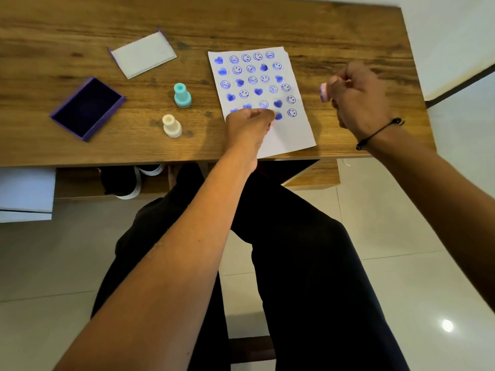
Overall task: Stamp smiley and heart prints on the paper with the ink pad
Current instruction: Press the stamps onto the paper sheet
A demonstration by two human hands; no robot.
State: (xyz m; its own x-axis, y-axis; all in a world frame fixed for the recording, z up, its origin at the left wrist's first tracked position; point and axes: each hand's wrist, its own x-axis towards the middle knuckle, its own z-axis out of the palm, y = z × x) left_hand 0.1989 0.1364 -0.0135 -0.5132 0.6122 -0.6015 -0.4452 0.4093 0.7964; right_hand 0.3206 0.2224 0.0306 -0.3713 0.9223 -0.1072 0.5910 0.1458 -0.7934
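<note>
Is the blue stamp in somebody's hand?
No, the teal stamp stands alone on the table, left of the paper.

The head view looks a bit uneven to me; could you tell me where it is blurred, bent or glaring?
Head view: right hand and its pink stamp motion-blurred; table edges bowed by the wide lens; glare spot on the floor tile.

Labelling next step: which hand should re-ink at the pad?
Probably left: left hand is nearer the ink pad. Right hand holds a pink stamp beyond the paper.
</note>
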